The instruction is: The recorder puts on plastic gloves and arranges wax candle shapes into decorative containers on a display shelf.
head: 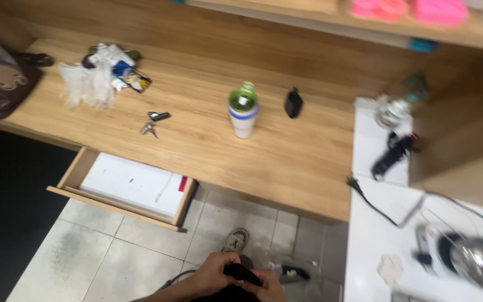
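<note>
Holding a black object (240, 278) low at the frame's bottom, over the tiled floor (118, 251), left hand (213, 275) and right hand (266, 285) both in a closed grip on it. I'd say keep both thumbs pinned and elbows steady. Wooden counter (286, 151) with bottle (243, 112) and keys (152, 124) sits well apart.

A home room: wooden desk (208, 140) with open drawer (124, 187), keys (151, 124), bottle (243, 112), tiled floor (113, 251).

Matt wood desk (208, 145), seemingly black cloth (240, 277).
</note>
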